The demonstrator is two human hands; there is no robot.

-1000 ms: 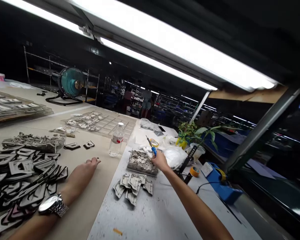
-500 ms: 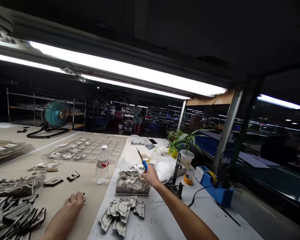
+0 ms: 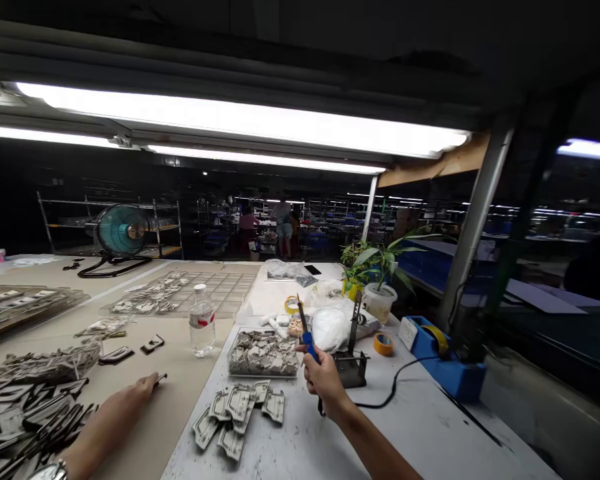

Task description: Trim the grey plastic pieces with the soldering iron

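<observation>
My right hand (image 3: 325,380) is closed around the blue handle of a soldering iron (image 3: 308,340), its tip pointing up. The iron's black cord runs off to the right. Close to that hand stands a black iron stand (image 3: 351,368). My left hand (image 3: 137,395) rests low over the beige board, its fingers closed on a small dark piece (image 3: 161,379) that is mostly hidden. Left of it lie a heap of dark frame-like parts (image 3: 25,427) and two loose ones. Several grey plastic parts (image 3: 240,403) lie between my hands, in front of a clear box (image 3: 263,375) full of grey pieces.
A water bottle (image 3: 202,323) stands behind the left hand. Orange tape (image 3: 383,344), a blue tape dispenser (image 3: 453,373), white plastic bag (image 3: 330,327) and potted plants (image 3: 377,267) line the right. A fan (image 3: 123,230) stands far left; lamps hang overhead. People work in the background.
My right hand has brought the soldering iron closer and to the right, away from above the clear box. The left hand has shifted slightly left and forward, showing the small dark piece. The view has turned slightly.
</observation>
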